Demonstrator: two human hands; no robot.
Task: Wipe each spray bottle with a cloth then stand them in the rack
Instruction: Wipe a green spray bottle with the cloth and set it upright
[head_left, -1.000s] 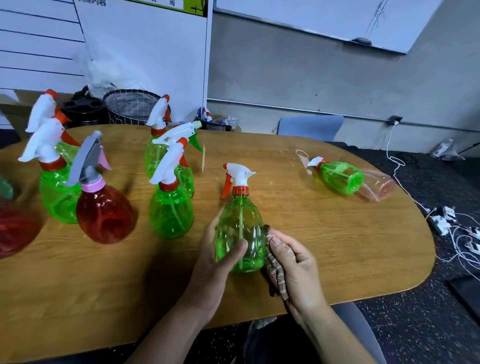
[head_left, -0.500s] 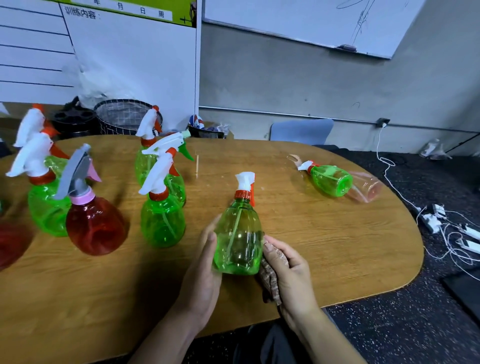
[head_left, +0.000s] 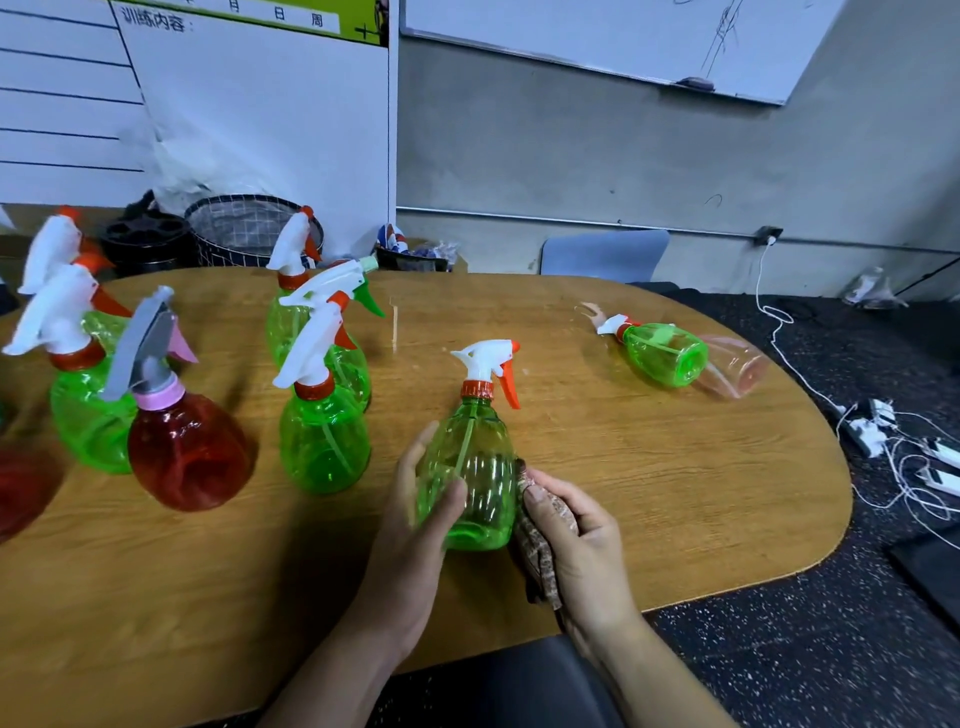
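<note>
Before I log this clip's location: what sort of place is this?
Probably a meeting or training room: a whiteboard on the wall, a long oval wooden table, a printed schedule board, and power strips on the speckled floor.

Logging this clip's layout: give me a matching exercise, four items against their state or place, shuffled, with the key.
Things:
1. held green bottle
2. cloth
3. red bottle
4. far green bottle

States:
A. lying on its side on the table
B. upright, gripped by the left hand
C. standing free, grey trigger
D. bunched in the right hand, against a bottle

Pairs: 1-B, 2-D, 3-C, 4-A
</note>
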